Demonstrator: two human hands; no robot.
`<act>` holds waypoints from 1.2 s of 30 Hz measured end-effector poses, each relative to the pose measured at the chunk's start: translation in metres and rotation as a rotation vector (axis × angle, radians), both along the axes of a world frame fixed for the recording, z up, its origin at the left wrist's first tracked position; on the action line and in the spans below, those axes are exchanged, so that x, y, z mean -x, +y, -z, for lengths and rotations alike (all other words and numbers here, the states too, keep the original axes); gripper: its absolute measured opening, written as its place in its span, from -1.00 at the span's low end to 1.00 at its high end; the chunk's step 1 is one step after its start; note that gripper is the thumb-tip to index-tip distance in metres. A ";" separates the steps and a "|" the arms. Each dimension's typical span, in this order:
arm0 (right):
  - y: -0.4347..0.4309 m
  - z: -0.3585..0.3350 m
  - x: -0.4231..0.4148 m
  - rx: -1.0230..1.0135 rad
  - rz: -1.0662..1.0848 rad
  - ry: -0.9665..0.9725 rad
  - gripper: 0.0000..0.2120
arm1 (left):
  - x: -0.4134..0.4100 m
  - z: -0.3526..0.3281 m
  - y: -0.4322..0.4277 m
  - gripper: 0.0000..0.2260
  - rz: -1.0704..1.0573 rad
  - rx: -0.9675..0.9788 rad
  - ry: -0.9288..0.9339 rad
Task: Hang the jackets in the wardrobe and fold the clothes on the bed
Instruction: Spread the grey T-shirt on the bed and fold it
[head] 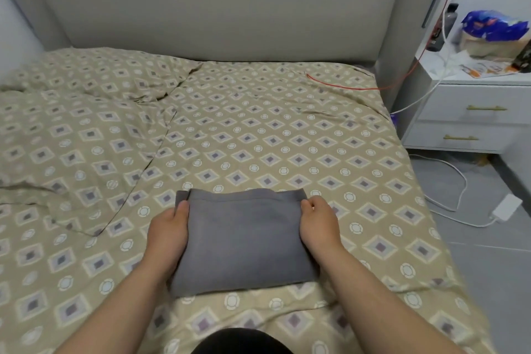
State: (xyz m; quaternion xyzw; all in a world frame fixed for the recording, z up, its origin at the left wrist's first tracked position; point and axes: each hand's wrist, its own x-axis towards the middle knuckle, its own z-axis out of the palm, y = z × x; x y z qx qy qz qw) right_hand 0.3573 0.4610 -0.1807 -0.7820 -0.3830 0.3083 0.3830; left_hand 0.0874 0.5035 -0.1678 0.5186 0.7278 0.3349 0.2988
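Head view: the folded grey cloth [244,241] lies on the bed [258,129], left hand [169,227] and right hand [319,221] each gripping a side, thumbs on top. Folding looks nearly done; next, lift it level so layers hold.

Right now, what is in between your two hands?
The folded grey garment lies between the left hand and the right hand, each holding one side edge. The head view shows it.
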 end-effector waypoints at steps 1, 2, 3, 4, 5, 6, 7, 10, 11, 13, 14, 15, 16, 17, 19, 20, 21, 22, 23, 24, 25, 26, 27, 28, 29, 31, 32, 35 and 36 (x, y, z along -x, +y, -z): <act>0.009 0.004 -0.001 0.020 -0.023 -0.052 -0.73 | -0.001 0.007 0.011 -0.56 0.004 0.028 0.037; 0.015 0.009 -0.002 0.043 -0.047 -0.101 -0.74 | -0.001 0.015 0.018 -0.57 0.015 0.059 0.095; 0.020 0.015 -0.002 0.069 -0.070 -0.136 -0.74 | -0.001 0.026 0.024 -0.57 0.031 0.089 0.167; 0.023 0.022 -0.002 0.090 -0.081 -0.158 -0.74 | 0.000 0.037 0.028 -0.58 0.043 0.106 0.237; 0.025 0.028 -0.002 0.107 -0.081 -0.171 -0.73 | 0.001 0.046 0.030 -0.58 0.040 0.108 0.290; 0.027 0.034 -0.002 0.122 -0.069 -0.179 -0.73 | 0.001 0.052 0.031 -0.58 0.031 0.102 0.321; 0.029 0.037 -0.002 0.137 -0.050 -0.180 -0.72 | 0.001 0.056 0.033 -0.57 0.024 0.101 0.331; 0.035 0.032 -0.001 0.175 0.003 -0.142 -0.72 | -0.004 0.049 0.036 -0.54 -0.007 0.164 0.257; 0.034 0.027 -0.001 0.184 0.018 -0.117 -0.73 | -0.005 0.040 0.035 -0.54 -0.022 0.172 0.215; 0.029 0.018 -0.002 0.185 0.051 -0.058 -0.76 | -0.004 0.021 0.027 -0.61 -0.038 0.027 0.244; 0.023 0.012 -0.001 0.181 0.053 -0.077 -0.77 | -0.004 0.012 0.019 -0.67 -0.002 -0.168 0.362; 0.014 0.007 0.002 0.149 0.033 -0.184 -0.78 | -0.008 0.002 0.008 -0.72 0.093 -0.370 0.481; 0.004 0.007 0.007 0.039 -0.016 -0.375 -0.78 | -0.013 -0.005 -0.005 -0.70 0.248 -0.529 0.536; -0.008 0.006 0.015 -0.098 -0.116 -0.564 -0.77 | -0.019 -0.005 -0.019 -0.63 0.447 -0.600 0.574; -0.029 0.012 0.034 -0.260 -0.412 -0.791 -0.59 | -0.029 0.005 -0.044 -0.47 0.782 -0.429 0.713; -0.035 0.014 0.041 -0.206 -0.566 -0.803 -0.48 | -0.032 0.013 -0.052 -0.41 0.850 -0.255 0.780; -0.036 0.017 0.045 -0.113 -0.666 -0.789 -0.41 | -0.032 0.022 -0.054 -0.36 0.843 -0.122 0.829; -0.033 0.020 0.045 -0.015 -0.718 -0.760 -0.37 | -0.032 0.030 -0.052 -0.33 0.799 -0.063 0.854; -0.027 0.026 0.043 0.044 -0.722 -0.744 -0.35 | -0.033 0.035 -0.046 -0.30 0.754 -0.037 0.862; -0.021 0.032 0.039 0.076 -0.713 -0.737 -0.34 | -0.033 0.040 -0.040 -0.26 0.717 -0.027 0.857; -0.016 0.036 0.037 0.095 -0.704 -0.738 -0.32 | -0.034 0.043 -0.035 -0.22 0.697 -0.020 0.854; -0.013 0.040 0.036 0.104 -0.694 -0.742 -0.31 | -0.035 0.047 -0.032 -0.20 0.682 -0.013 0.844; -0.011 0.043 0.036 0.102 -0.678 -0.744 -0.29 | -0.036 0.052 -0.030 -0.18 0.665 -0.009 0.819; -0.009 0.046 0.037 0.101 -0.656 -0.743 -0.26 | -0.036 0.056 -0.027 -0.17 0.648 -0.003 0.789; -0.007 0.049 0.039 0.100 -0.635 -0.738 -0.25 | -0.037 0.059 -0.023 -0.15 0.630 0.006 0.769; -0.003 0.054 0.039 0.098 -0.586 -0.728 -0.23 | -0.039 0.062 -0.012 -0.11 0.577 0.027 0.749; 0.000 0.055 0.040 0.103 -0.556 -0.711 -0.23 | -0.039 0.063 -0.005 -0.10 0.535 0.040 0.739; 0.014 0.055 0.039 0.139 -0.449 -0.640 -0.23 | -0.041 0.061 0.018 -0.08 0.428 0.044 0.706; 0.018 0.055 0.040 0.144 -0.426 -0.629 -0.23 | -0.041 0.061 0.025 -0.09 0.404 0.033 0.710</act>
